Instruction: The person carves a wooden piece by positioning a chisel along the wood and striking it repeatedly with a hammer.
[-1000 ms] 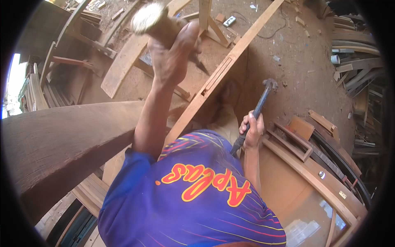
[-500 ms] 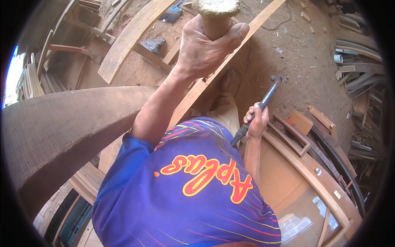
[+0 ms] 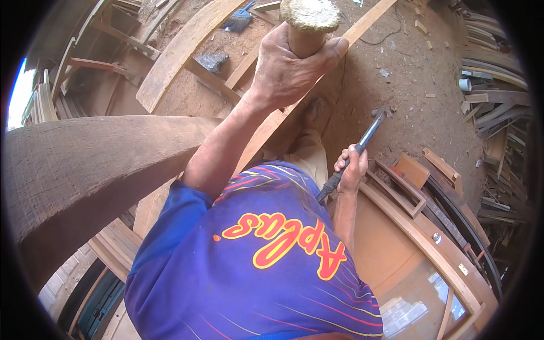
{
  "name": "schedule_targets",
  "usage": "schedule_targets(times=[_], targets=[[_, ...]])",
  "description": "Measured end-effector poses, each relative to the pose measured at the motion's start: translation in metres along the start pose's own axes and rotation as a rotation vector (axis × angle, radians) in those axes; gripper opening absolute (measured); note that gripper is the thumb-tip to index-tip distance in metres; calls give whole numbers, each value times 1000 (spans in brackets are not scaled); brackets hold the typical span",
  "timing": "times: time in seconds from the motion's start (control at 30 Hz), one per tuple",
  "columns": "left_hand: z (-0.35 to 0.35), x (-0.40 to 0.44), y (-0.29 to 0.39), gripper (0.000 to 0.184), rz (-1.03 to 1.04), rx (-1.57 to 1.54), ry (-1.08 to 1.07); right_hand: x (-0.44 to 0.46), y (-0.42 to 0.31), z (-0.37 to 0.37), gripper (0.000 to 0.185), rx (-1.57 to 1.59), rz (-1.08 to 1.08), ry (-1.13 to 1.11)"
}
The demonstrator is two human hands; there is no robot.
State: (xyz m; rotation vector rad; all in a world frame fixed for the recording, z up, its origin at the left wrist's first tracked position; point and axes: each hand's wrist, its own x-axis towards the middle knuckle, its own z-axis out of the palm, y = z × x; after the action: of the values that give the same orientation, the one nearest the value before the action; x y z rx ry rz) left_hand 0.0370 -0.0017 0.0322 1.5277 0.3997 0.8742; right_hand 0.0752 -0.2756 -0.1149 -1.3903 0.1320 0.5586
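Note:
My left hand [image 3: 289, 73] is wrapped round a chisel [image 3: 306, 43], held upright. Its round wooden handle has a pale, frayed, flattened top close to the camera; the blade is hidden beneath my fist. Under that hand a long narrow wooden board [image 3: 262, 136] runs diagonally. Lower and to the right, my right hand [image 3: 352, 166] grips a hammer [image 3: 369, 134] by its dark handle. The hammer's metal head points away from me, apart from the chisel.
A thick curved timber [image 3: 107, 153] lies at my left, with a curved plank [image 3: 181, 51] beyond it. A framed wooden panel with glass [image 3: 408, 283] is at my right. Wood scraps are stacked at the far right [image 3: 498, 107]. A blue brush [image 3: 237, 21] rests on the dirt floor.
My left hand and the chisel have shifted slightly right and down in the view. My right hand and the hammer have hardly moved.

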Motion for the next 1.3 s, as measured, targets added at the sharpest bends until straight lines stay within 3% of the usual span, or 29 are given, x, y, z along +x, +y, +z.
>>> schedule_targets(times=[0.13, 0.2, 0.33, 0.4, 0.5, 0.6, 0.67, 0.77, 0.8, 0.83, 0.87, 0.9, 0.93, 1.07, 1.1, 1.17, 1.23, 1.3], targets=[[2, 1, -5, 21, 45, 27, -28, -1, -2, 2, 13, -27, -14, 0], [4, 1, -3, 36, -40, -36, -142, -3, -9, 9, 13, -73, -43, -24], [10, 2, 3, 40, -43, 40, -270, -18, -56, 28, 13, -260, -119, -71], [16, 1, 0, 40, 7, 30, -262, -27, -95, 35, 18, -380, -278, -158], [18, 3, 3, 41, 48, 51, -254, -41, -173, 43, 32, -292, -786, -232], [17, 4, -1, 41, 3, 34, -268, -58, -264, 56, 25, -297, -1042, -61], [19, 7, -7, 40, 2, -9, -287, -57, -309, 63, 30, -273, -1260, -103], [21, 7, -6, 40, 31, -14, -268, -49, -346, 33, 12, -780, -1578, -298], [20, 6, -6, 40, 34, -15, -267, -48, -331, 36, 10, -1082, -1713, -290], [20, 5, -6, 38, 43, 2, -262, -49, -305, 37, 11, -1378, -1701, -275], [19, 4, -6, 36, 57, 19, -256, -65, -277, 55, 15, -1494, -1351, -320], [18, 1, -7, 36, 61, 18, -262, -79, -258, 76, 20, -1489, -904, -356], [17, 0, -5, 34, 36, 56, -273, -84, -255, 82, 25, -1379, -622, -407], [17, 5, -14, 30, 107, 93, -185, -99, -273, 87, 27, -1265, -788, -235], [16, 5, -13, 30, 107, 93, -183, -103, -286, 82, 26, -1040, -835, -312], [14, 7, -8, 30, 57, 59, -189, -102, -314, 83, 22, -869, -1068, -366], [16, 8, -6, 30, 76, 108, -177, -98, -351, 89, 38, -931, -1257, -348], [19, 8, -3, 30, 95, 157, -162, -100, -391, 95, 38, -598, -1533, -122]])
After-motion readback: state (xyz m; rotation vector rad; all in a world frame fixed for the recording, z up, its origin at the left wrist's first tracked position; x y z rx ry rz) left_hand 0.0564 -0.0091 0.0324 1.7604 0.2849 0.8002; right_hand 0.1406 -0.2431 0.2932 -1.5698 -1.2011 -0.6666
